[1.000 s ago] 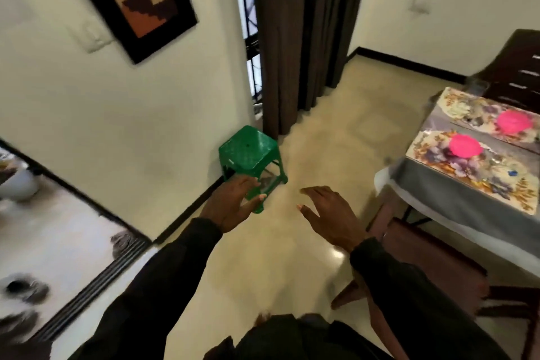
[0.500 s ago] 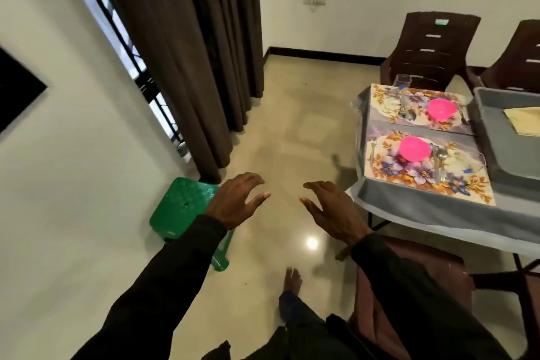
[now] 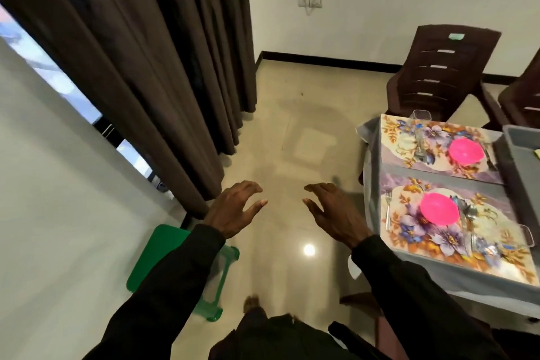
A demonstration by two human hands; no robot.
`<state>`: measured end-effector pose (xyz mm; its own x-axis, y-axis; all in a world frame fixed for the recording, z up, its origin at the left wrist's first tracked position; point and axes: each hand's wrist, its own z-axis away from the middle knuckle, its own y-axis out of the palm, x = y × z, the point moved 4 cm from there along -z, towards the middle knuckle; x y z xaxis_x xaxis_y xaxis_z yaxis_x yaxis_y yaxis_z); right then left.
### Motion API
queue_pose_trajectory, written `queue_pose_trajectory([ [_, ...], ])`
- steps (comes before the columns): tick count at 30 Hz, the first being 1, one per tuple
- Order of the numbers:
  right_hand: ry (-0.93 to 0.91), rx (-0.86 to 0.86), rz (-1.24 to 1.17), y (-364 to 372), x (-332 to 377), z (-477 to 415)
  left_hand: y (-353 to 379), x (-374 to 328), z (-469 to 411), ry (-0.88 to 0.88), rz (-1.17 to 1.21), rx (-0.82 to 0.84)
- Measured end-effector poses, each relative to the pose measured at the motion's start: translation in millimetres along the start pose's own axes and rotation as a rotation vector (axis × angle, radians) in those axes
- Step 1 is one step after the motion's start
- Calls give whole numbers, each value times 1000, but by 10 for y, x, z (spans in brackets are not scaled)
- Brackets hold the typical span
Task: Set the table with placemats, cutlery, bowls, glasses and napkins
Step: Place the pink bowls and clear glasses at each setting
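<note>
**TABLE SETTING STATUS: TWO PLACES LAID, NAPKINS NOT SEEN**

**Hands.** The left hand and right hand are held out over the floor, apart from each other. The fingers of both are spread and slack and grasp nothing. Neither hand touches the worktop.

**Below the left fingers.** A green stool stands down and to the left, partly hidden by the sleeve.

**Near place.** Just right of the right fingers, the worktop carries the near mat.
- A fork lies at the mat's left edge.
- The pink near bowl sits at mid-mat.
- Spoons lie just right of the bowl.
- A clear item at the mat's right end may be a glass; it is too faint to confirm.

**Far place.** Ahead and right of the right fingers, the far mat lies just beyond the near mat.
- It carries the far bowl.
- A glass stands at its far edge.
- Cutlery here is too small to identify.

**Beyond.** A grey tray sits right of the far mat. A yellow item inside it is cut off by the frame. A chair stands behind the worktop.

**Assessment.** Both visible places appear to have mat and bowl, and the near one has cutlery. No napkin shows at either place. Judged remaining: the napkins, a check of the near glass, and any places outside the view.
</note>
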<state>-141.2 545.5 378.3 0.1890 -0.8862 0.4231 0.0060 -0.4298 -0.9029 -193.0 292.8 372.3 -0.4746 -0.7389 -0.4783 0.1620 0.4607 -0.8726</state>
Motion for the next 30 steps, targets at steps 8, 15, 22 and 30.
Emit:
queue_pose_trajectory([
  [8, 153, -78, -5, -58, -575, -892, 103, 509, -1465, 120, 38, 100],
  [15, 354, -222, -40, -316, -1077, -1377, 113, 399, -2851, 324, 9, 195],
  [22, 665, -343, 36, -685, -1863, -1210, 599, -365, -4056, 622, 26, 315],
  [30, 950, -588, 112, -1260, -3149, -574, 1529, -1968, -5292, 897, 86, 434],
])
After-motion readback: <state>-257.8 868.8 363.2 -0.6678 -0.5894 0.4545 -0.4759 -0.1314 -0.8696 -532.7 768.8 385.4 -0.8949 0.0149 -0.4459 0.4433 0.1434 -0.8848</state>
